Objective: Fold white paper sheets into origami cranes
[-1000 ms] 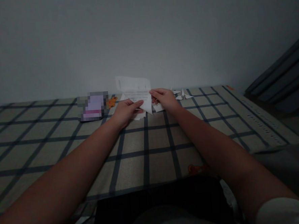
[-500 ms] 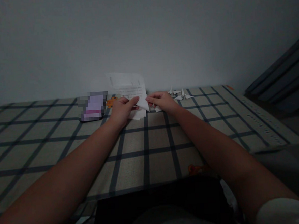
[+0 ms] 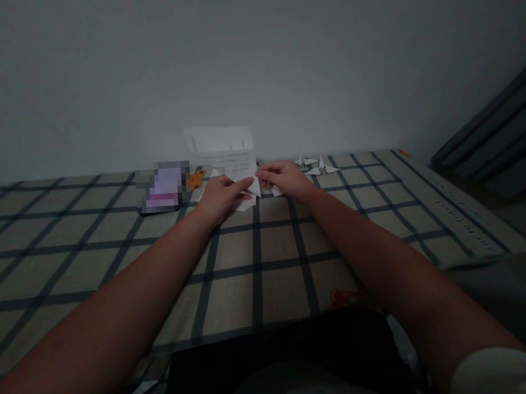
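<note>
Our left hand [image 3: 221, 198] holds a thin white paper sheet with grey printed lines [image 3: 231, 154], with the thumb on top near the bottom. Our right hand [image 3: 286, 179] is narrow, its thumb and finger close together at the sheet's right edge. It is too dark to tell if they really pinch it. The sheet is up in front of us, over some loose white paper pieces [image 3: 244, 204], and its top bends a bit.

To do this well, we should press softly with our left thumb so the sheet doesn't slip or get crumpled. We should work the edge slowly with just our fingertips, because thin paper may rip if we tug. We should also mind our right hand near the pointy white folded-paper birds [image 3: 322, 169], so we don't bump them.
</note>
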Motion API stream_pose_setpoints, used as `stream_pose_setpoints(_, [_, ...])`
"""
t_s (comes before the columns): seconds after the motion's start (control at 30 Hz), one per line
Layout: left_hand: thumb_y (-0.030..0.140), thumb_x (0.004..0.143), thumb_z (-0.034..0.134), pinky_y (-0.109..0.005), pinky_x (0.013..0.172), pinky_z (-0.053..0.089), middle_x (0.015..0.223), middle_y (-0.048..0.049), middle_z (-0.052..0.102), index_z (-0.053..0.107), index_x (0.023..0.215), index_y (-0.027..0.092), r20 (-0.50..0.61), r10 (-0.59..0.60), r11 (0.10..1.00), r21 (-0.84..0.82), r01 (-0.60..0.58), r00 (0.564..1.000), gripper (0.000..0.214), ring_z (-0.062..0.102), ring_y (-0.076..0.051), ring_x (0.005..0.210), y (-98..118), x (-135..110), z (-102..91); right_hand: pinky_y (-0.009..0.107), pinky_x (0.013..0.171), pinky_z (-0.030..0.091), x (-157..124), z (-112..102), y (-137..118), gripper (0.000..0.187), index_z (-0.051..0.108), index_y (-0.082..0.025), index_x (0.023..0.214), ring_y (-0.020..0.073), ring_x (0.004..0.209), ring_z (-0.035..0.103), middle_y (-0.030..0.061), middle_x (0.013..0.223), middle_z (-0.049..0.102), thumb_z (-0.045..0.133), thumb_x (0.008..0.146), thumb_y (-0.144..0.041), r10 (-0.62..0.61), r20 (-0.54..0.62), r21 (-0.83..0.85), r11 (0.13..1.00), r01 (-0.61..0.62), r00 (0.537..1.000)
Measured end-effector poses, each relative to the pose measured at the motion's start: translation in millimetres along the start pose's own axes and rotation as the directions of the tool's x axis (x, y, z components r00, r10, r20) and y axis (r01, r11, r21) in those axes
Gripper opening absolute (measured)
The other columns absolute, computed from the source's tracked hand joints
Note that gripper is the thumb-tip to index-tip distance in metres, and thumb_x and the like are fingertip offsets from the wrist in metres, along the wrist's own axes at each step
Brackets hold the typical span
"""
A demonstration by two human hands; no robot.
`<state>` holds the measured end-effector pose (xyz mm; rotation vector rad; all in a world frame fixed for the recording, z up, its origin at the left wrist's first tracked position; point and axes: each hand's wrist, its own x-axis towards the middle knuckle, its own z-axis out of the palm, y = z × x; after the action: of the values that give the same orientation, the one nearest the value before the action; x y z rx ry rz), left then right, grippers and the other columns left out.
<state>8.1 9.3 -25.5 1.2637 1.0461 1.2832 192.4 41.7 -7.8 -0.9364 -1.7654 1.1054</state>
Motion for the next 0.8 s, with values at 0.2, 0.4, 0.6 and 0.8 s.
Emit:
stream_pose_setpoints(0.2, [0.041, 0.067, 0.083, -0.031, 0.072, 0.058, 0.098, -0.0125, 0.077, 0.076, 0.091, 0.011, -0.064, 0.066, 0.995, 0.075, -0.061, 0.996, 0.039, 0.07, -0.018, 0.072, 2.0, -0.4, -0.8, 0.022, 0.062, 0.047, 2.2, 0.3, 5.1, 0.021, 0.073, -0.013, 0.087, 0.0094, 0.065, 0.057, 0.0036, 0.078, 0.07, 0.068, 0.084, -0.034, 0.04, 0.018, 0.064, 0.997, -0.041, 0.999])
stream_pose_setpoints(0.4, [0.045, 0.068, 0.083, -0.033, 0.073, 0.059, 0.1, -0.0124, 0.077, 0.076, 0.096, 0.012, -0.076, 0.116, 0.99, 0.091, -0.109, 0.99, 0.044, 0.072, -0.021, 0.076, 0.4, 2.4, -4.0, 0.022, 0.057, 0.042, 0.3, -0.6, 7.4, 0.027, 0.073, -0.012, 0.085, 0.0089, 0.062, 0.054, 0.0033, 0.076, 0.068, 0.069, 0.082, -0.039, 0.037, 0.082, -0.026, 0.999, -0.035, 0.996])
stream_pose_setpoints(0.6, [0.041, 0.068, 0.083, -0.03, 0.069, 0.059, 0.097, -0.0126, 0.077, 0.076, 0.094, 0.011, -0.09, 0.099, 0.994, 0.062, -0.094, 0.991, 0.04, 0.07, -0.018, 0.07, -1.3, 2.5, -2.5, 0.024, 0.062, 0.044, 0.0, -0.4, 7.2, 0.025, 0.072, -0.012, 0.084, 0.0097, 0.063, 0.055, 0.0024, 0.073, 0.067, 0.07, 0.078, -0.036, -0.003, 0.089, -0.038, 0.999, 0.006, 0.996])
stream_pose_setpoints(0.8, [0.036, 0.064, 0.086, -0.028, 0.07, 0.059, 0.093, -0.0097, 0.077, 0.075, 0.092, 0.012, -0.081, 0.052, 0.998, -0.033, -0.055, 0.995, 0.039, 0.071, -0.016, 0.07, -1.3, 3.9, 0.0, 0.024, 0.062, 0.044, 0.2, -0.3, 4.5, 0.021, 0.07, -0.012, 0.083, 0.0104, 0.063, 0.055, 0.0011, 0.07, 0.065, 0.068, 0.077, -0.033, -0.008, 0.072, -0.043, 0.999, 0.011, 0.997])
